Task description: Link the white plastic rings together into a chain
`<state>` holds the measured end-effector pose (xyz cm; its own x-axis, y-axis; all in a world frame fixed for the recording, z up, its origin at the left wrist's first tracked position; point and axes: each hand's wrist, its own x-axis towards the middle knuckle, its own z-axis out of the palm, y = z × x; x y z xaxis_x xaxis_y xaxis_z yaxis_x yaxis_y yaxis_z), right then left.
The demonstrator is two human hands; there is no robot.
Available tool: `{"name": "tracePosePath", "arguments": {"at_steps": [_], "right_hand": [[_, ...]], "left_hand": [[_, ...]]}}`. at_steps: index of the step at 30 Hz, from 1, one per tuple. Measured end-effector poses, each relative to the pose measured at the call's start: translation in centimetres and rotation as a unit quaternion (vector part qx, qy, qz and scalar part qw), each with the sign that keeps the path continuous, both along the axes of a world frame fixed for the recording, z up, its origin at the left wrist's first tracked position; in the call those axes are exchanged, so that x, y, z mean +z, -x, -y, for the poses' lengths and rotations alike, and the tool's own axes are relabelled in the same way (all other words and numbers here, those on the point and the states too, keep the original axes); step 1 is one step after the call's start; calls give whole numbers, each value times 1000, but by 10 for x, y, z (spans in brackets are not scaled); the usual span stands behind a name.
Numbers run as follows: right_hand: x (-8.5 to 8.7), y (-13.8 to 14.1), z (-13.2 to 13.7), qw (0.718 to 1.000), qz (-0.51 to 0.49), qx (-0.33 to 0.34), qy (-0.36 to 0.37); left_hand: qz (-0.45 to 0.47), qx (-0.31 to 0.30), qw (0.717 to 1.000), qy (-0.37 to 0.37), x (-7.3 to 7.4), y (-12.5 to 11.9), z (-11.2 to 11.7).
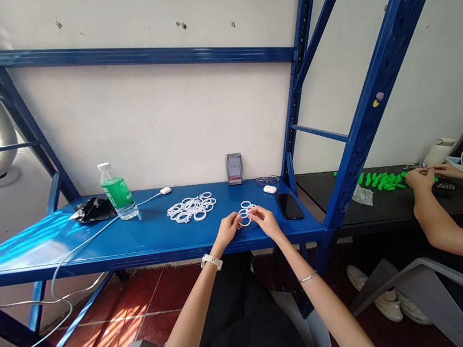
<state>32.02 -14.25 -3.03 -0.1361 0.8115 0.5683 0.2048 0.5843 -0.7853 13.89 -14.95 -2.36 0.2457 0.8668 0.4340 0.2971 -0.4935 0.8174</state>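
Note:
Between my two hands, just above the front part of the blue table (150, 241), are a few white rings (245, 222). My left hand (229, 229) pinches them from the left, thumb and fingertips together. From the right, my right hand (266, 220) grips their other side with closed fingers. How the rings are joined is too small to make out. A pile of white rings (192, 208) lies on the table to the left, a short way beyond my left hand.
A water bottle (117, 191), black plastic bag (93, 210) and cable plug (165, 191) stand left. A propped phone (235, 169), glasses (268, 180), white earbud case (269, 190) and black phone (289, 206) lie right. A co-worker's hands (426, 176) handle green pieces (384, 181).

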Motion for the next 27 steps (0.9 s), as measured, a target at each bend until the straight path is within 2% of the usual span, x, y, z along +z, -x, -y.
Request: {"name": "tracePosePath", "arguments": {"at_steps": [12,19,27], "right_hand": [[4,-1,4,998,4,-50,-24],[4,-1,4,998,-4,-52,-22],[5,0,7,999,8,-42,-12]], "left_hand": [[-8,-9,1000,9,-3,0,0],[-30,-32,999,11,-4,0,-1],[-34,-24,999,-1,-4,1,-1]]}}
